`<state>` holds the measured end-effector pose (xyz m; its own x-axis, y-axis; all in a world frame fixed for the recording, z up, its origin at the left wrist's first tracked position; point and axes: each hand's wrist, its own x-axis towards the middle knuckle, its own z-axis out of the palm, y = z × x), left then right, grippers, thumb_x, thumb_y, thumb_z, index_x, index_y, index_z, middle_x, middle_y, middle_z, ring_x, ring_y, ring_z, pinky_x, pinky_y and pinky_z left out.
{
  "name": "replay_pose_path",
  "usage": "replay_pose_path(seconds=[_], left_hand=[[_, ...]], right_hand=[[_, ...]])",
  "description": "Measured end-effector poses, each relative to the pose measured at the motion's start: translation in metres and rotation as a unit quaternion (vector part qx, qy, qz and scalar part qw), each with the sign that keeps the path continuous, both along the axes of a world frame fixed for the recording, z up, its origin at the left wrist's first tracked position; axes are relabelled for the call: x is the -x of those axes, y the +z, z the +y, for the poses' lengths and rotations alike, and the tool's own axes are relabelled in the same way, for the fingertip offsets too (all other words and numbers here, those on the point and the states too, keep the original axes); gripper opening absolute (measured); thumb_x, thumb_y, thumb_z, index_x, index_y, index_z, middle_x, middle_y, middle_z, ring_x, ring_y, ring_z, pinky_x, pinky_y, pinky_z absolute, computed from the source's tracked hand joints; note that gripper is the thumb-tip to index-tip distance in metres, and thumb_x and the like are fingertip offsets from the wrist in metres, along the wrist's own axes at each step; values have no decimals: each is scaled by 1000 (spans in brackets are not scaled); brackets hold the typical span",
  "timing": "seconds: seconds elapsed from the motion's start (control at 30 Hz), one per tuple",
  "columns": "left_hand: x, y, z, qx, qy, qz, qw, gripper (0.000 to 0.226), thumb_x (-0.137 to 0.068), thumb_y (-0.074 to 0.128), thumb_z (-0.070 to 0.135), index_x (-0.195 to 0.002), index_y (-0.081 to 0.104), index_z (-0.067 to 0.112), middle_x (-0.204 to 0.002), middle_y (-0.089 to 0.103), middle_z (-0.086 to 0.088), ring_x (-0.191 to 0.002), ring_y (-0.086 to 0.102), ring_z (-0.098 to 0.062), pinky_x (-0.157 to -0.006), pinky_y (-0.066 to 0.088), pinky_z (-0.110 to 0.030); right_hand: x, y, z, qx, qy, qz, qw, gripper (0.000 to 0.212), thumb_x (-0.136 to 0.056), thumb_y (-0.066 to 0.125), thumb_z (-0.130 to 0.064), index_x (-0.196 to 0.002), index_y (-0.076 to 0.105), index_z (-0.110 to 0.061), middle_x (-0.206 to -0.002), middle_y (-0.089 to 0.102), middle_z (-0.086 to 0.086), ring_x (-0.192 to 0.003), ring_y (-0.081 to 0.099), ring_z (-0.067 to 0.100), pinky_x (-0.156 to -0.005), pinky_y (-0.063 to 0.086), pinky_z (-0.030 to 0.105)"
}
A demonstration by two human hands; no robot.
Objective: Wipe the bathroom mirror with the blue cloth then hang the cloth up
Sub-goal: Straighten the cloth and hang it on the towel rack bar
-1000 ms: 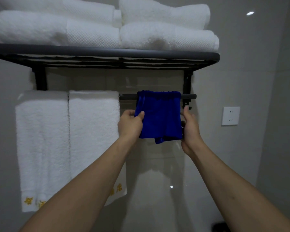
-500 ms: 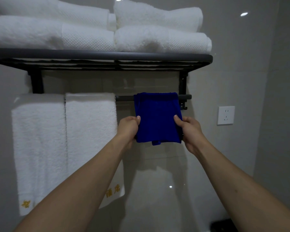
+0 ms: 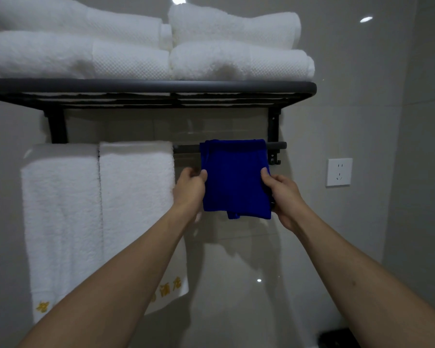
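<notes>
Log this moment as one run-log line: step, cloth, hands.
step: hanging | blue cloth: draped over black rail | left hand: pinches left edge | right hand: pinches right edge

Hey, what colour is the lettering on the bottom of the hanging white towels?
Yellow-gold lettering on the white towels, shown in the head view.

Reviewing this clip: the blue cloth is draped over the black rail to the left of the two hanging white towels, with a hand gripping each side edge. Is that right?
Not quite. In the head view the blue cloth hangs on the black rail to the right of the two hanging white towels, not the left. The left hand and right hand do grip its side edges.
</notes>
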<state>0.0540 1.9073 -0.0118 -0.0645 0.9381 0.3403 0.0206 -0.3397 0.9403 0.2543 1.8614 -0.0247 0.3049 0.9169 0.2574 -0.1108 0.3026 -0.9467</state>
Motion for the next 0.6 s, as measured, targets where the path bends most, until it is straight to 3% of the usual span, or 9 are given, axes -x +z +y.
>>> replay_pose_path(seconds=[0.1,0.2,0.27,0.37,0.6], left_hand=[[-6,14,4,-4,-31,-49,998,24,-107,39,30,-116,58,16,-115,68,-8,-93,64,-22,-80,58,-40],[-6,26,3,17,-82,-95,992,16,-101,43,10,-109,57,14,-86,65,-5,-72,59,-18,-55,49,-27],[-4,32,1,34,-123,-84,988,17,-94,46,5,-101,60,12,-81,64,-4,-72,57,-19,-58,45,-29],[-4,37,4,18,-138,-43,989,27,-88,50,-3,-108,62,9,-95,69,-7,-85,64,-22,-62,48,-30],[-1,18,12,25,-100,-39,994,21,-99,47,-3,-112,63,3,-94,71,-12,-77,65,-21,-57,54,-29]], right_hand=[[-2,9,4,15,46,58,997,37,-111,37,-43,-133,58,-22,-113,72,10,-94,74,27,-79,64,46],[-7,20,8,31,79,-4,996,34,-108,41,-17,-140,53,-22,-109,70,6,-80,69,17,-66,59,36],[-10,27,11,43,80,-76,993,32,-105,49,-14,-135,57,-22,-108,72,6,-86,72,19,-70,59,37],[-10,32,15,47,33,-133,989,22,-105,54,-17,-122,66,-18,-112,75,10,-97,74,25,-76,62,40],[-9,16,17,52,-46,-164,984,17,-108,50,-15,-107,67,-11,-96,74,11,-82,74,25,-62,62,36]])
